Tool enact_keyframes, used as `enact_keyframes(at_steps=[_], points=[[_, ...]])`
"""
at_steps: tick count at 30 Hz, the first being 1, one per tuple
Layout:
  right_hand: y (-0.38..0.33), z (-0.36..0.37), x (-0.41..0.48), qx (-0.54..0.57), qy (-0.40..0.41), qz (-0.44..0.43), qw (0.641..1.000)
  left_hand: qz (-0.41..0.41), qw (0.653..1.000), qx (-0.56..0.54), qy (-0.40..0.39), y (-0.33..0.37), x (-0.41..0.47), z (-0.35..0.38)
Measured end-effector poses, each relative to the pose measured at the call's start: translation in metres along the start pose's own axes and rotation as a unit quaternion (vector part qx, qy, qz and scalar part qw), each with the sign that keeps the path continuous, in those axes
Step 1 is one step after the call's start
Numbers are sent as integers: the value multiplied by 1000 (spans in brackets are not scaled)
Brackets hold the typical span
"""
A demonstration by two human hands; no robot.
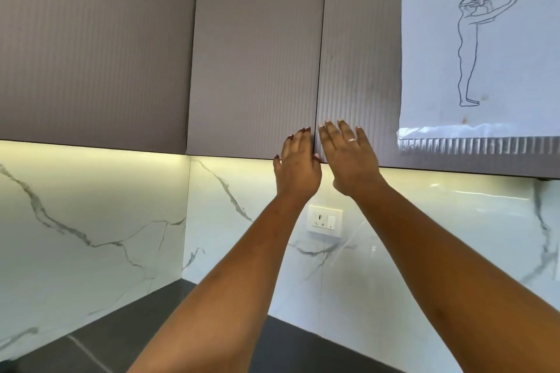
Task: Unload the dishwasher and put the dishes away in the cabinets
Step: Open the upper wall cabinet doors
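Note:
Both of my arms reach up to the grey ribbed wall cabinets. My left hand (296, 162) lies flat with straight fingers on the lower right corner of the middle cabinet door (254, 54). My right hand (348, 154), with a ring on one finger, lies flat on the lower left corner of the right cabinet door (360, 54). The two hands sit either side of the gap between these doors. Both doors are closed. Neither hand holds anything. No dishes and no dishwasher are in view.
A third closed cabinet door (97, 45) is at the left. A paper sheet with a line drawing (481, 48) is taped to the right door. Below are a lit marble backsplash (91, 206), a white wall socket (325, 222) and a dark countertop (145, 321).

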State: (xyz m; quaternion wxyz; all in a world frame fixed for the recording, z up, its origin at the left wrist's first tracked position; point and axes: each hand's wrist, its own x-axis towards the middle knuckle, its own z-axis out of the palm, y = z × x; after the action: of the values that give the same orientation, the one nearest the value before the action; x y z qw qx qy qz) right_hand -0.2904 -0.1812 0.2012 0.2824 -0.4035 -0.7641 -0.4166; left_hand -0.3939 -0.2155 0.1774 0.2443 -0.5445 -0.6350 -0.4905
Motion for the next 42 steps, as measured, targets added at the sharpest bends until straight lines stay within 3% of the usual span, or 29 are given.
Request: enact_keyframes(at_steps=[5,13,22,24,27,30,42], points=[[6,25,19,-31,54,-15,998,-6,1000,-6,-18,-2,18,31],[0,46,35,-108,147,8,983,-9,994,-105,23,-6,33,48],[-9,34,29,-98,208,6,973,18,984,-173,-45,-19,32,31],[-11,26,22,-87,203,8,975,29,963,-266,-39,-18,26,26],[-18,9,11,-68,187,8,980,40,885,-460,-59,-12,10,15],[-23,-11,-2,-37,176,13,984,18,849,-525,-57,-9,0,5],[-29,-108,-71,103,130,33,986,35,892,-450,38,36,-69,-84]])
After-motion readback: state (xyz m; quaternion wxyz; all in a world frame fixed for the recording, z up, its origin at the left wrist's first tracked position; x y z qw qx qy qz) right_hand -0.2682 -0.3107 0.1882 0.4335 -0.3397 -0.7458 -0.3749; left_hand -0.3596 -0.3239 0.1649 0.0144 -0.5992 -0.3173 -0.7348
